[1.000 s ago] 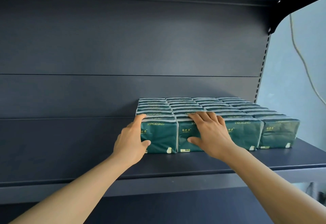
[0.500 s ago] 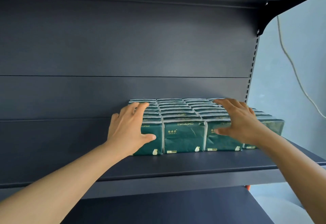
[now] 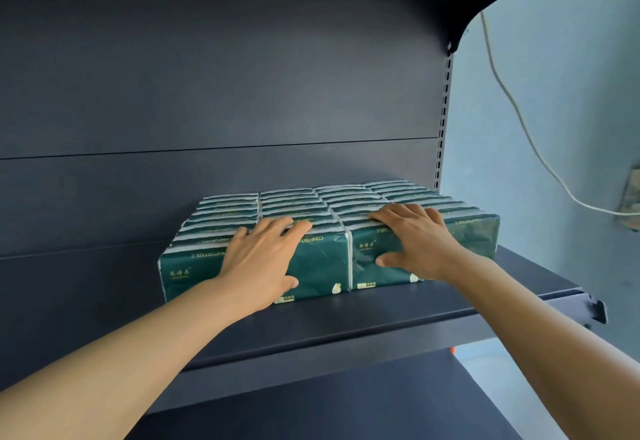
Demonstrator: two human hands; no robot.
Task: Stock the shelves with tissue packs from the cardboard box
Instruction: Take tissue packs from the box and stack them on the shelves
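Directly ahead, a dark metal shelf (image 3: 381, 315) carries a block of green tissue packs (image 3: 322, 259), four columns wide and several rows deep, standing toward the right end of the shelf and set back from its front lip. Both bare hands lie on the front row. The left hand (image 3: 259, 263) rests flat over the join of the two left columns, its fingers (image 3: 294, 228) straight across the top edge and the thumb down the front face. The right hand (image 3: 415, 242) lies the same way on the third column, fingers (image 3: 391, 211) spread over the top and thumb against the front. Neither hand grips a pack; both are relaxed and pressing.

This looks like the squaring-up step: nudging the front row back and level so that the block sits tight. The cardboard box is out of view, so the next move probably calls for lifting both hands away and turning to fetch more packs.

For room: bare shelf stretches well to the left of the block, and a strip lies open in front of it. On the right, the block ends near the slotted upright (image 3: 443, 121). Above, the back panel (image 3: 207, 76) rises clear to the next shelf, leaving space for a second layer. A pale cable (image 3: 512, 103) hangs on the wall beyond.
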